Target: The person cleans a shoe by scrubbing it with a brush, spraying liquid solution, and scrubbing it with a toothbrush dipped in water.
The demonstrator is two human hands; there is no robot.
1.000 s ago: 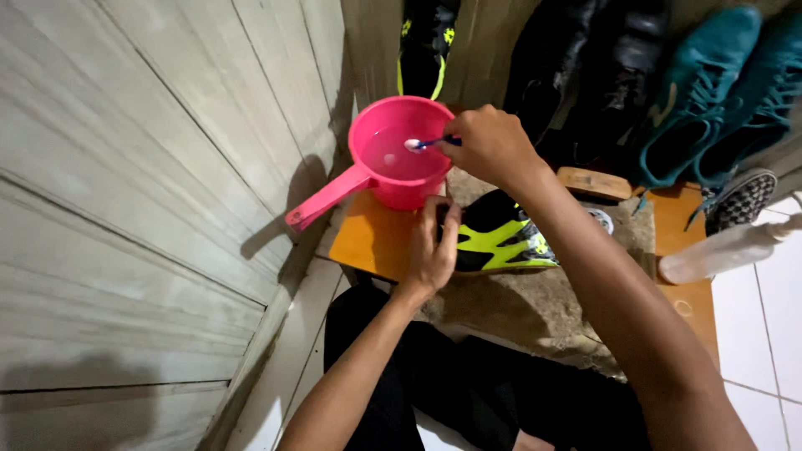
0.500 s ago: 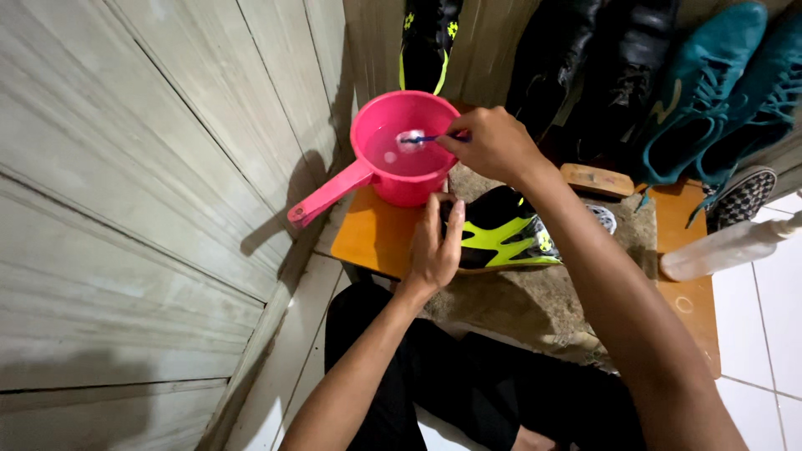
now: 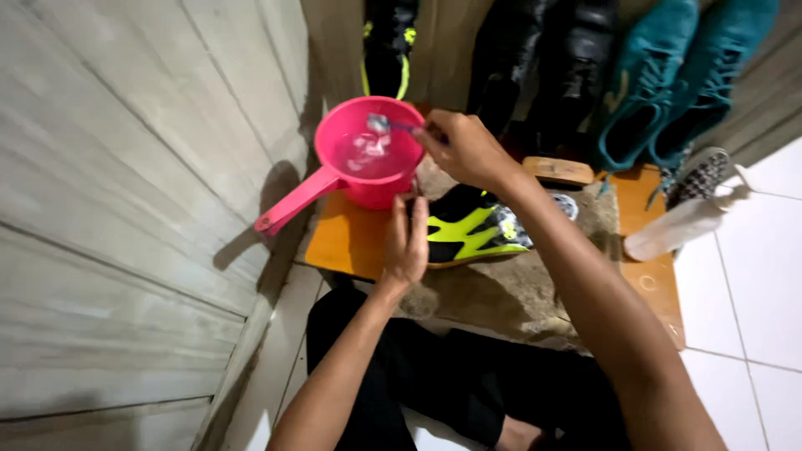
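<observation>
Okay, landmark = pink dipper (image 3: 372, 154), a handled scoop with water in it, sitting on the far-left corner of the orange wooden board (image 3: 342, 242); its handle sticks out toward the grey plank wall (image 3: 125, 209) on the left.

Right hand (image 3: 464, 150) is at the dipper's right rim, fingers pinched tight around a thin brush handle; brush (image 3: 388, 127) reaches over the rim, head end just above the water, too blurred to tell if it's wet or touching the surface.

Left hand (image 3: 407, 242) is just below the dipper on the near side, laid on the heel end of a black and neon-yellow shoe (image 3: 472, 230); fingers curled over the shoe's edge, pressing it down; can't tell how firmly it grips.

Shoe lies on its side just right of the dipper, resting on a brown cloth (image 3: 518, 288) that covers the board's middle.

Right of the dipper and beyond the shoe: a wooden-backed scrub brush (image 3: 558, 171) on the board; further right a whitish spray bottle (image 3: 685, 224) lying on its side, nozzle pointing away.

Behind the dipper, against the back wall: one black-yellow shoe (image 3: 386, 46), a pair of black shoes (image 3: 543, 58), then teal sneakers (image 3: 677, 79) well to the right.

Below the dipper, near edge: person's dark-trousered legs (image 3: 451, 384) on white tile floor (image 3: 752, 284).
</observation>
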